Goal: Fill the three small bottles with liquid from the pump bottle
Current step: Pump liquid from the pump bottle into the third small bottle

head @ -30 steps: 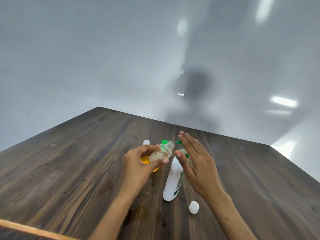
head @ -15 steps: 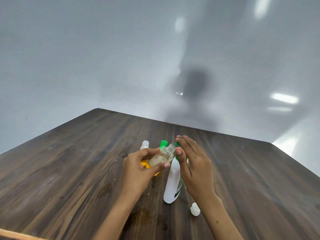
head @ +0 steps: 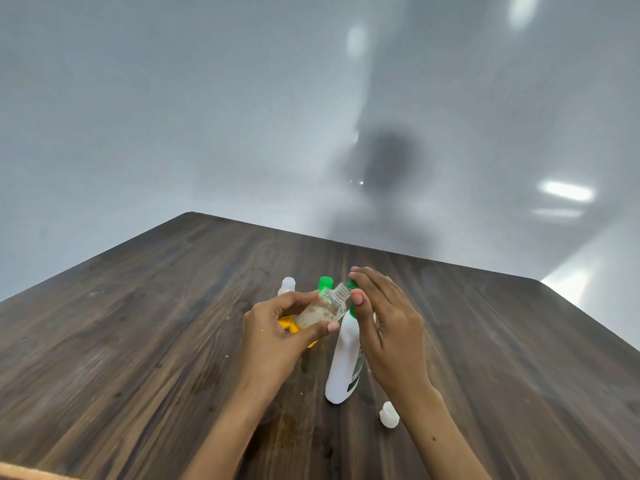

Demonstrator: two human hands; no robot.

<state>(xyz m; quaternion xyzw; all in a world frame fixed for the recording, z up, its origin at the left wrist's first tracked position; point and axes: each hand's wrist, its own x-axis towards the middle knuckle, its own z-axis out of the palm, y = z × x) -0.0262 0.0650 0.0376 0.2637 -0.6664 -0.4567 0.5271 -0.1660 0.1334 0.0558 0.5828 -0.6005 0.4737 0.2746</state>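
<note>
Background: a pale grey glossy wall fills the upper 1/2 of the frame, with soft light reflections at the right and a dark blurred shadow near the centre.
Surface: a dark wood-grain table takes the lower 1/2, its far corner pointing toward upper centre-left.
Pump bottle: a white pump bottle stands just right of centre, leaning slightly; its green pump head shows at the top, mostly covered by the right hand.
Left hand: the left hand holds 1 clear small bottle tilted, its open threaded neck aimed up and right at the pump spout; fingers curl over the bottle's top and the thumb presses along its underside.
Contents: the held bottle carries a cloudy, foamy pale liquid in its lower part.
Right hand: the right hand lies over the pump head, fingers straight and close together on top, thumb extended down beside the nozzle.
Other bottles: behind the left hand stand a small bottle with a white cap and one with a green cap; yellow-orange shows beneath the left palm, and whether it is liquid or a label I cannot tell.
Loose cap: a white cap lies on the table at lower right of the pump bottle, just beside the right wrist.
</note>
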